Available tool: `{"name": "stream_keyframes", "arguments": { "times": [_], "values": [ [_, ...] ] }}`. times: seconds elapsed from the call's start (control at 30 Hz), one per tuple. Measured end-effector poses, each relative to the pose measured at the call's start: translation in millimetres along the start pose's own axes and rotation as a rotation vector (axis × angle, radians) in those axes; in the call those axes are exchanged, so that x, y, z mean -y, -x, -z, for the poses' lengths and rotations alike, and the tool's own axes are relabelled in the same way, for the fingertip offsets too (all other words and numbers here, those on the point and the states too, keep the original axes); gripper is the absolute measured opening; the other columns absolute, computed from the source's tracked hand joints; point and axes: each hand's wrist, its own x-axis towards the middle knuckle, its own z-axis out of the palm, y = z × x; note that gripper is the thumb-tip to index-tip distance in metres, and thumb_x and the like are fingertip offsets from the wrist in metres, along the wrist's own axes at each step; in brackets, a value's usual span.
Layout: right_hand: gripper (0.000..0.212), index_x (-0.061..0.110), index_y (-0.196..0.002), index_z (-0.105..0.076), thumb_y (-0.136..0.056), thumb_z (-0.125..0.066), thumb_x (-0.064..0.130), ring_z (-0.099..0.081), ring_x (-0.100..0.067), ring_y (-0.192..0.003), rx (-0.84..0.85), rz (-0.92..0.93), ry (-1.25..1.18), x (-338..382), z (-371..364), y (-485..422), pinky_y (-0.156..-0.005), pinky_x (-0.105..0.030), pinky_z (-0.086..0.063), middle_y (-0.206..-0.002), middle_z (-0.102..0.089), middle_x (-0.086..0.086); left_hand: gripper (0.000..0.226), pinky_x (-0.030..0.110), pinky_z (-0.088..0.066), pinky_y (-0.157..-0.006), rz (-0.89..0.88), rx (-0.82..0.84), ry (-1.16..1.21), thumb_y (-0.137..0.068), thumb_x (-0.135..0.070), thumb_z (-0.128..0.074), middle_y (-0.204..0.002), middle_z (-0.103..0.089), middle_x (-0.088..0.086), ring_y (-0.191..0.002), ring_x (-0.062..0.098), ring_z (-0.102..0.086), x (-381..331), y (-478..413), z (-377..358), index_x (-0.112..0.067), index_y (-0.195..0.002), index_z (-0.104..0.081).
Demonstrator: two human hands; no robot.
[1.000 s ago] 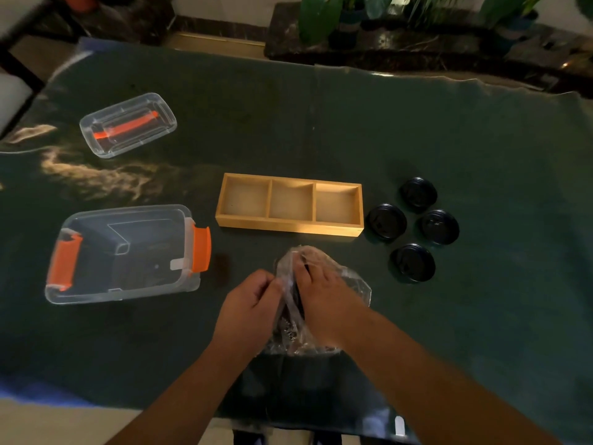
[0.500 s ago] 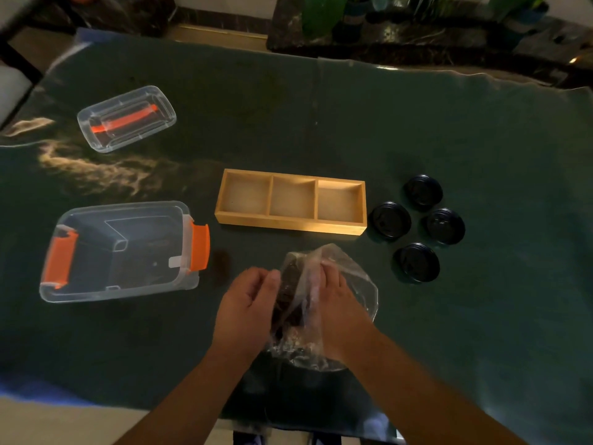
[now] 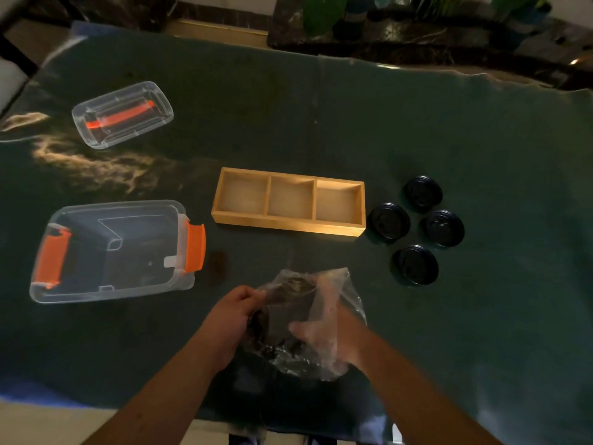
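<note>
A crumpled clear plastic bag (image 3: 298, 319) with small dark things inside lies at the near middle of the table. My left hand (image 3: 229, 319) grips the bag's left edge at its mouth. My right hand (image 3: 327, 332) is inside the bag, seen blurred through the plastic; what its fingers hold is hidden. A wooden tray (image 3: 288, 224) with three bare compartments stands just beyond the bag. Several black round lids (image 3: 417, 264) lie to the right of the tray.
A clear plastic box (image 3: 109, 252) with orange latches stands open at the left. Its clear lid (image 3: 123, 114) with an orange handle lies at the far left. A dark green cloth (image 3: 481, 155) covers the table. Potted plants (image 3: 324, 14) stand beyond the far edge.
My right hand has gone from the bag's mouth down into the bag. The bag's mouth has opened wider, and my left hand still holds its left edge.
</note>
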Motion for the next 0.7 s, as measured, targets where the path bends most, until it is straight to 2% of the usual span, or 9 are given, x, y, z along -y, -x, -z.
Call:
{"name": "stream_keyframes", "arguments": {
  "times": [0.1,0.2,0.27,0.37,0.43,0.5,0.53,0.6,0.7],
  "values": [
    [0.066,0.026,-0.134,-0.057,-0.073,-0.082,0.026,-0.074,-0.022,-0.106,0.044,-0.138,-0.327,-4,13,6,-0.087,-0.036,-0.061,-0.114,-0.076,-0.001,0.038,0.041,-0.055,-0.069,-0.068,-0.118,-0.038,-0.105,-0.025,-0.065,-0.071,-0.073,0.006,-0.069,0.024,-0.068,-3,-2,6,-0.027,-0.067,-0.070],
    [0.083,0.007,-0.131,-0.062,-0.053,-0.089,0.021,-0.077,-0.029,-0.096,0.079,-0.220,-0.895,-13,26,14,-0.081,-0.041,-0.061,-0.106,-0.080,-0.013,0.026,0.044,-0.051,-0.070,-0.158,-0.335,-0.282,-0.105,-0.026,-0.064,-0.076,-0.069,0.008,-0.077,0.030,-0.067,-4,-9,11,-0.018,-0.081,-0.063],
    [0.094,0.001,-0.133,-0.061,-0.048,-0.096,0.019,-0.075,-0.047,-0.102,0.102,-0.280,-1.257,-19,36,18,-0.086,-0.058,-0.060,-0.119,-0.074,-0.029,0.023,0.042,-0.043,-0.068,-0.228,-0.459,-0.504,-0.106,-0.026,-0.060,-0.077,-0.063,0.003,-0.080,0.034,-0.064,-4,-7,16,-0.020,-0.085,-0.056],
    [0.087,0.012,-0.146,-0.058,-0.070,-0.087,0.043,-0.055,-0.058,-0.132,0.215,-0.154,-1.415,-17,61,25,-0.105,-0.065,-0.045,-0.152,-0.051,-0.035,0.016,0.041,-0.045,-0.069,-0.283,-0.531,-0.653,-0.107,-0.030,-0.054,-0.079,-0.064,0.003,-0.074,0.031,-0.061,-2,1,20,-0.022,-0.093,-0.052],
    [0.090,0.014,-0.147,-0.059,-0.068,-0.087,0.045,-0.054,-0.055,-0.135,0.151,-0.142,-1.382,-8,75,20,-0.108,-0.061,-0.045,-0.153,-0.052,-0.032,0.013,0.041,-0.047,-0.067,-0.318,-0.544,-0.714,-0.106,-0.034,-0.052,-0.080,-0.064,0.000,-0.072,0.027,-0.061,-2,6,18,-0.027,-0.096,-0.051],
    [0.091,0.013,-0.147,-0.056,-0.065,-0.085,0.038,-0.068,-0.042,-0.124,-0.048,-0.148,-1.181,13,81,13,-0.099,-0.055,-0.050,-0.144,-0.065,-0.024,0.008,0.042,-0.049,-0.070,-0.363,-0.544,-0.734,-0.105,-0.038,-0.052,-0.089,-0.065,0.001,-0.077,0.028,-0.063,-7,11,14,-0.030,-0.101,-0.051],
    [0.084,0.017,-0.144,-0.057,-0.066,-0.080,0.039,-0.074,-0.032,-0.116,-0.199,-0.126,-0.979,25,81,10,-0.094,-0.049,-0.052,-0.139,-0.069,-0.018,0.008,0.042,-0.049,-0.072,-0.379,-0.542,-0.733,-0.104,-0.038,-0.053,-0.097,-0.066,0.002,-0.081,0.027,-0.062,-11,13,11,-0.030,-0.106,-0.052],
    [0.083,0.031,-0.142,-0.052,-0.064,-0.073,0.050,-0.067,-0.011,-0.108,-0.502,-0.058,-0.440,45,73,8,-0.091,-0.039,-0.049,-0.140,-0.063,-0.004,0.021,0.042,-0.048,-0.079,-0.398,-0.530,-0.743,-0.101,-0.036,-0.058,-0.115,-0.065,0.006,-0.090,0.026,-0.059,-21,18,5,-0.027,-0.119,-0.054],
    [0.101,0.044,-0.152,-0.032,-0.060,-0.070,0.064,-0.047,-0.018,-0.129,-0.751,0.053,0.109,61,63,11,-0.105,-0.045,-0.046,-0.143,-0.040,0.006,0.046,0.053,-0.048,-0.100,-0.443,-0.520,-0.777,-0.096,-0.031,-0.066,-0.140,-0.057,0.011,-0.122,0.032,-0.057,-36,27,-4,-0.020,-0.139,-0.054]
  ]
}}
